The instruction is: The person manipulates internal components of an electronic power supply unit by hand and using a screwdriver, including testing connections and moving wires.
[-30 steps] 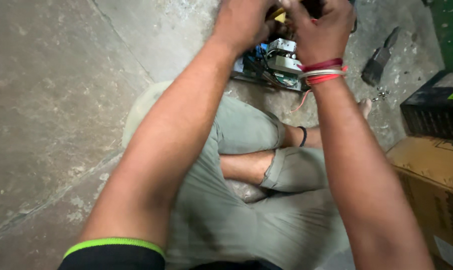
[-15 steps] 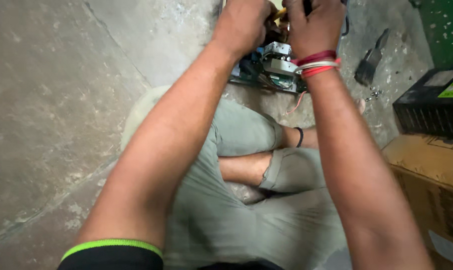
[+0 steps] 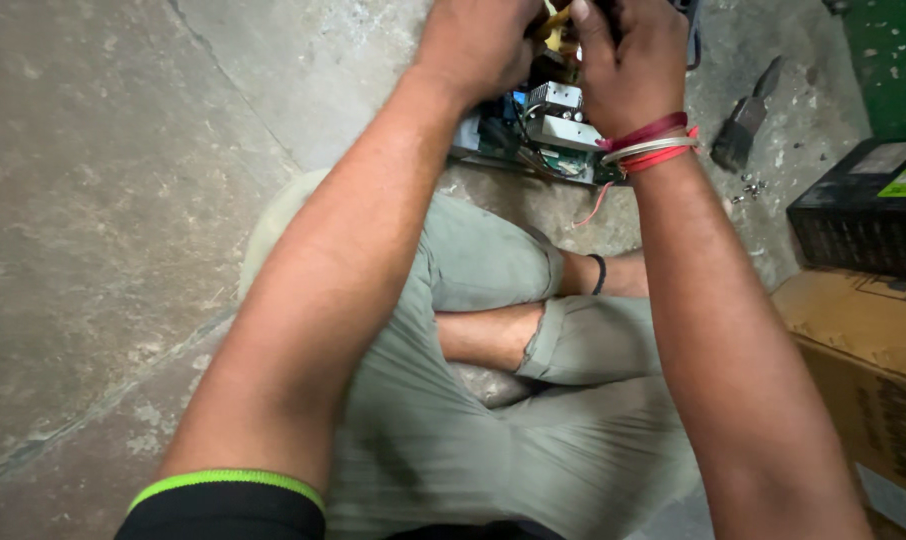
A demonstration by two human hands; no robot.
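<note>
Gripping circuit board [image 3: 533, 140], left hand [image 3: 478, 40], right hand [image 3: 628, 60]

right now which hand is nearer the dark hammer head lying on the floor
Right. The right hand works over the circuit board, just beside the hammer head; the left hand is farther away, on the board's other side.

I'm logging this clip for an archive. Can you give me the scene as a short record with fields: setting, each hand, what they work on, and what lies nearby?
Setting: person seated cross-legged on a concrete floor
Left hand: on the top of the circuit board assembly, grip hidden
Right hand: on the same assembly, threads at the wrist, grip hidden
Work piece: green board with metal heat sinks and wires
Nearby: hammer, loose screws, black box, cardboard box
</note>
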